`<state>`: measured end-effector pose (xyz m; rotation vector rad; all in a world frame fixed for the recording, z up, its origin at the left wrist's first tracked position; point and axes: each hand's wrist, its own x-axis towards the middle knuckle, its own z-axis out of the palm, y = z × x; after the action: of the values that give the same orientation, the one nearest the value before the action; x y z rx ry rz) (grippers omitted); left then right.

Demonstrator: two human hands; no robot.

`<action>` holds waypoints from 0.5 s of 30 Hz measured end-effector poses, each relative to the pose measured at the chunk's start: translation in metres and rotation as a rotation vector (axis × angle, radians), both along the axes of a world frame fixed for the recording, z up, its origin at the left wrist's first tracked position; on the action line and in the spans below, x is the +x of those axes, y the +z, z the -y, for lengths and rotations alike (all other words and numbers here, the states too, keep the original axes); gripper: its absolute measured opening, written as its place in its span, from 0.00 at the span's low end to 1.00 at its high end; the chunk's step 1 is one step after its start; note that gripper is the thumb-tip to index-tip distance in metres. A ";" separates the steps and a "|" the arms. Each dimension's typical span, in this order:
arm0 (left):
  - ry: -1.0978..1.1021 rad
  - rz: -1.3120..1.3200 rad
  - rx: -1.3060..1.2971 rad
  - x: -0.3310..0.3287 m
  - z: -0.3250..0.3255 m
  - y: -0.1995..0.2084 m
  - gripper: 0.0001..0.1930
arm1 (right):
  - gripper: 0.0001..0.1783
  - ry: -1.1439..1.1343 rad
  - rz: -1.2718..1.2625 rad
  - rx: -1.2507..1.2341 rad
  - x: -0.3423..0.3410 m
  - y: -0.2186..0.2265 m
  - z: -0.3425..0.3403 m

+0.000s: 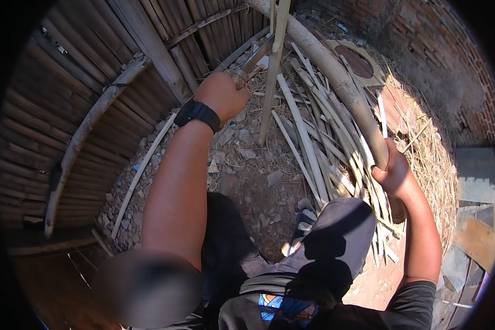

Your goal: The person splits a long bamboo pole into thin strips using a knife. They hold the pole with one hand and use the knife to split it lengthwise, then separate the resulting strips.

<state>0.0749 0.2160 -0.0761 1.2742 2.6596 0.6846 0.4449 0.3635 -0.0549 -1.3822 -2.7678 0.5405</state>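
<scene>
My left hand [224, 93], with a black watch on its wrist, is closed round the handle of a large knife [257, 53]. The blade points away, up to a thin upright bamboo strip [274, 77] that partly covers it; whether they touch, I cannot tell. A long, thick bamboo pole [335, 71] slants from the far middle down to the right. Near its lower end my right hand [391, 169] grips this pole, fingers wrapped round it. Beneath and beside the pole lie many split bamboo strips [313, 137] in a loose pile.
A bamboo-slat wall [66, 110] with curved poles rises on the left. A brick wall [423, 44] stands at the far right. Rubble and shavings cover the ground [247, 187]. Boards and sheets [478, 236] lean at the right edge. A blurred dark shape [148, 289] sits lower left.
</scene>
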 end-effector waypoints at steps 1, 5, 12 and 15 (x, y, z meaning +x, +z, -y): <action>0.003 0.022 -0.008 -0.001 -0.001 -0.003 0.23 | 0.41 -0.020 0.042 0.006 -0.001 0.004 0.001; -0.016 0.068 -0.040 -0.003 -0.003 -0.005 0.22 | 0.35 -0.019 -0.189 -0.095 0.016 0.000 -0.002; -0.044 0.032 -0.035 0.000 -0.010 -0.002 0.21 | 0.29 -0.170 -0.677 -0.159 0.035 0.057 -0.005; -0.042 0.042 -0.006 0.001 -0.010 -0.003 0.20 | 0.24 -0.149 -0.829 0.017 0.031 0.067 -0.005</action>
<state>0.0762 0.2265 -0.0786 1.2957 2.5924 0.6894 0.4759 0.3684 0.0118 -1.0158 -1.9841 0.8378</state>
